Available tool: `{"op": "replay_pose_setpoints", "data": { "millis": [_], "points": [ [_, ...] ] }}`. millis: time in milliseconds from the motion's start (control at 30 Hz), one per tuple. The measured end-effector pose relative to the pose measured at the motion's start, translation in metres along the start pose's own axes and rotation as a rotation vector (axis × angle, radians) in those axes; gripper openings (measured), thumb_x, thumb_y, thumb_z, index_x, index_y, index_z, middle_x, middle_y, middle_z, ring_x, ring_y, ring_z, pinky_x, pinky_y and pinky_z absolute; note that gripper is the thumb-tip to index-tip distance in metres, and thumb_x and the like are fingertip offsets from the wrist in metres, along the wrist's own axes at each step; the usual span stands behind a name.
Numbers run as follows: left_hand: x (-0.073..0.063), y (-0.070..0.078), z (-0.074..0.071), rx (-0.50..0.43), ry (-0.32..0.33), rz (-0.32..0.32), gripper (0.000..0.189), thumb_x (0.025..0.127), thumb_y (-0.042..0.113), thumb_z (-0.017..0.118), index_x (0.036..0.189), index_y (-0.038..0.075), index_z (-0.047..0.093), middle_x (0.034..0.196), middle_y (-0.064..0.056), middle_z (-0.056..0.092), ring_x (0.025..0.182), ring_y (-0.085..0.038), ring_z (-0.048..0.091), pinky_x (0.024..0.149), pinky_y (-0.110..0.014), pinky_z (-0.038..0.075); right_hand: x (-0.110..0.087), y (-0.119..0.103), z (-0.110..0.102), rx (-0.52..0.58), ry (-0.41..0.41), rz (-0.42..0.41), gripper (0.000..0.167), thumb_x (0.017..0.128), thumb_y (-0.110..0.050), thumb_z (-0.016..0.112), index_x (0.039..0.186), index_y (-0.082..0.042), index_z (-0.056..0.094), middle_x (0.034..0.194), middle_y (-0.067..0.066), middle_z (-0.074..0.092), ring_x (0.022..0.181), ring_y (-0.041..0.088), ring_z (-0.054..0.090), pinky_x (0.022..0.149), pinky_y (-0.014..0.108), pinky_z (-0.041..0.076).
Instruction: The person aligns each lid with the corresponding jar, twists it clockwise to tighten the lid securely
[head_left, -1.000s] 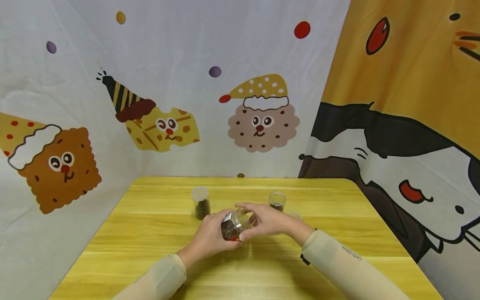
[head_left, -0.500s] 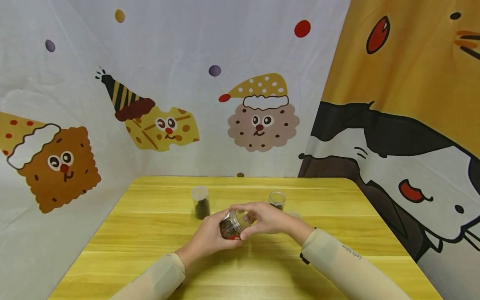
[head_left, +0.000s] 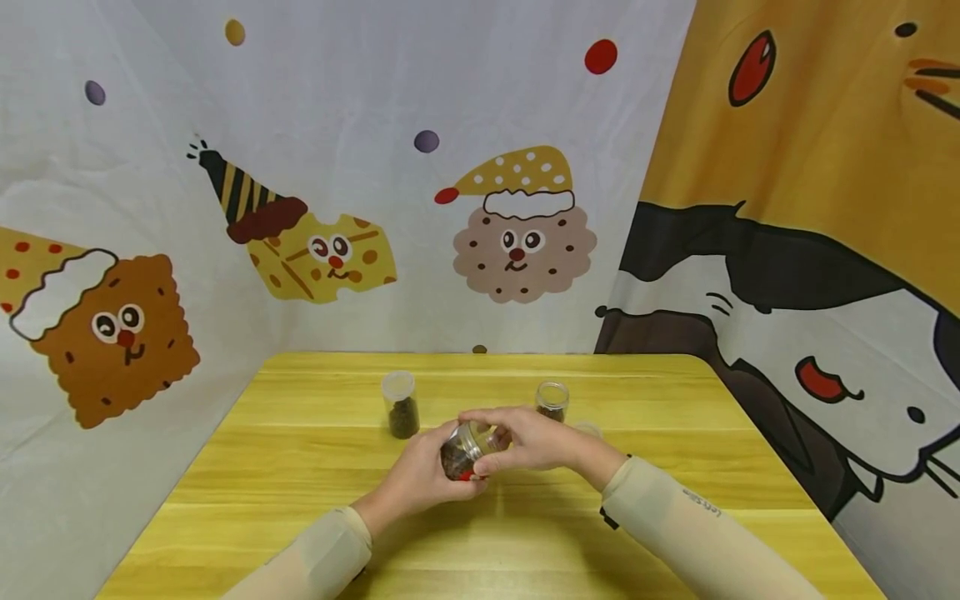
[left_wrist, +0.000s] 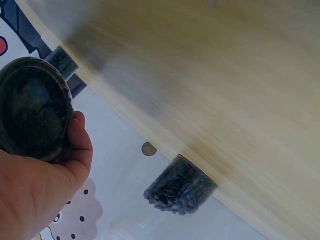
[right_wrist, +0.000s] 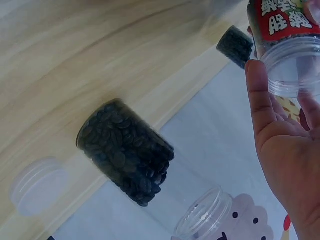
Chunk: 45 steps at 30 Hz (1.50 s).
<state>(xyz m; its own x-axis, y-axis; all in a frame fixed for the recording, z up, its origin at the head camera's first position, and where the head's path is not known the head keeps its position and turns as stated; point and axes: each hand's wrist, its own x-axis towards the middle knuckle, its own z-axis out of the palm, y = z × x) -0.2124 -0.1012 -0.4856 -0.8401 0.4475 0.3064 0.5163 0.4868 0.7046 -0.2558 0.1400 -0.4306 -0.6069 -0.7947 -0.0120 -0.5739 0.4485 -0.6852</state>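
Note:
Both hands are at one small clear jar (head_left: 455, 457), held tilted above the table with its mouth end toward the right. My left hand (head_left: 420, 473) grips the jar's body; the left wrist view shows its round dark base (left_wrist: 35, 107) with fingers curled at its side. Dark brown bits fill the lower part. On its side is a red label with white characters (right_wrist: 287, 21). My right hand (head_left: 528, 440) holds the clear, ridged top end (right_wrist: 295, 67) between thumb and fingers, and partly hides it in the head view.
A capped jar (head_left: 402, 408) of dark seeds stands behind the left hand. Beyond the right hand stands a lidless jar (head_left: 552, 402), half full of dark seeds, with a translucent lid (right_wrist: 39, 185) lying near it. A printed cloth (head_left: 480, 325) hangs behind the wooden table (head_left: 315, 467).
The jar and both hands have shifted very slightly left. The right fingers have moved a little around the jar's top, with the right thumb now lower over its edge.

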Motion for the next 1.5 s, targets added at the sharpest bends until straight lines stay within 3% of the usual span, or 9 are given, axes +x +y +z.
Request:
{"op": "replay_pose_setpoints", "data": {
  "millis": [267,433,567,800,1000,1167,1300,1400,1500],
  "points": [
    [0.002,0.009,-0.004,-0.103,-0.014,-0.027,0.064,0.086,0.043,0.088,0.140,0.019,0.063,0.108,0.009,0.074,0.082,-0.004,0.069,0.069,-0.024,0.061,0.000,-0.002,0.011,-0.385,0.124,-0.039,0.059,0.113,-0.055,0.045,0.165,-0.026,0.039,0.141,0.010,0.064,0.109,0.018,0.070,0.087,0.036,0.061],
    [0.004,0.016,-0.004,-0.114,-0.005,-0.027,0.061,0.085,0.036,0.089,0.137,0.014,0.065,0.101,0.008,0.075,0.077,-0.003,0.068,0.066,-0.024,0.060,0.004,0.004,0.019,-0.532,0.252,-0.172,0.050,0.114,-0.049,0.043,0.153,-0.017,0.047,0.117,0.007,0.069,0.088,0.013,0.066,0.072,0.029,0.058],
    [0.005,0.016,-0.004,-0.119,-0.001,-0.043,0.058,0.085,0.036,0.089,0.134,0.015,0.065,0.097,0.009,0.074,0.074,-0.003,0.067,0.064,-0.024,0.059,0.007,0.003,0.021,-0.560,0.285,-0.168,0.047,0.113,-0.046,0.044,0.149,-0.016,0.049,0.110,0.008,0.070,0.083,0.012,0.064,0.068,0.028,0.056],
    [0.007,0.019,0.002,-0.035,0.030,-0.071,0.054,0.081,0.030,0.090,0.127,0.015,0.066,0.100,0.004,0.075,0.079,-0.003,0.068,0.067,-0.022,0.059,0.011,-0.004,0.024,-0.501,0.261,-0.037,0.052,0.114,-0.045,0.040,0.152,-0.011,0.051,0.125,0.012,0.075,0.107,0.023,0.074,0.088,0.042,0.063],
    [0.009,0.021,0.004,-0.020,0.046,-0.100,0.048,0.081,0.034,0.091,0.120,0.018,0.066,0.100,0.004,0.073,0.080,-0.003,0.067,0.066,-0.022,0.058,0.011,-0.006,0.025,-0.423,0.252,0.075,0.055,0.115,-0.049,0.036,0.154,-0.014,0.051,0.129,0.014,0.075,0.112,0.023,0.074,0.092,0.043,0.062],
    [0.007,0.014,0.001,0.012,0.038,-0.131,0.065,0.081,0.040,0.093,0.132,0.012,0.065,0.105,0.003,0.074,0.084,-0.004,0.069,0.070,-0.023,0.058,0.008,-0.008,0.019,-0.362,0.194,0.139,0.067,0.111,-0.066,0.038,0.166,-0.027,0.039,0.147,0.017,0.066,0.123,0.029,0.071,0.100,0.049,0.060],
    [0.003,0.008,-0.004,0.040,0.054,-0.164,0.082,0.078,0.043,0.095,0.142,0.005,0.060,0.115,-0.003,0.076,0.093,-0.009,0.071,0.075,-0.024,0.059,0.004,-0.012,0.004,-0.226,0.119,0.113,0.082,0.103,-0.066,0.058,0.171,-0.037,0.023,0.167,0.011,0.047,0.131,0.031,0.066,0.100,0.052,0.059],
    [0.001,0.006,-0.008,0.058,0.065,-0.162,0.083,0.077,0.046,0.095,0.141,0.005,0.061,0.118,-0.005,0.076,0.096,-0.012,0.072,0.077,-0.026,0.060,0.002,-0.012,-0.007,-0.121,0.063,0.038,0.095,0.095,-0.055,0.077,0.171,-0.036,0.023,0.172,0.005,0.040,0.135,0.031,0.064,0.103,0.053,0.059],
    [0.000,0.005,-0.011,0.055,0.055,-0.156,0.081,0.077,0.048,0.095,0.140,0.007,0.063,0.118,-0.003,0.076,0.096,-0.012,0.071,0.077,-0.026,0.060,0.001,-0.010,-0.011,-0.075,0.007,-0.019,0.099,0.092,-0.048,0.084,0.171,-0.033,0.026,0.173,0.005,0.038,0.137,0.032,0.063,0.107,0.054,0.058]
  ]
}}
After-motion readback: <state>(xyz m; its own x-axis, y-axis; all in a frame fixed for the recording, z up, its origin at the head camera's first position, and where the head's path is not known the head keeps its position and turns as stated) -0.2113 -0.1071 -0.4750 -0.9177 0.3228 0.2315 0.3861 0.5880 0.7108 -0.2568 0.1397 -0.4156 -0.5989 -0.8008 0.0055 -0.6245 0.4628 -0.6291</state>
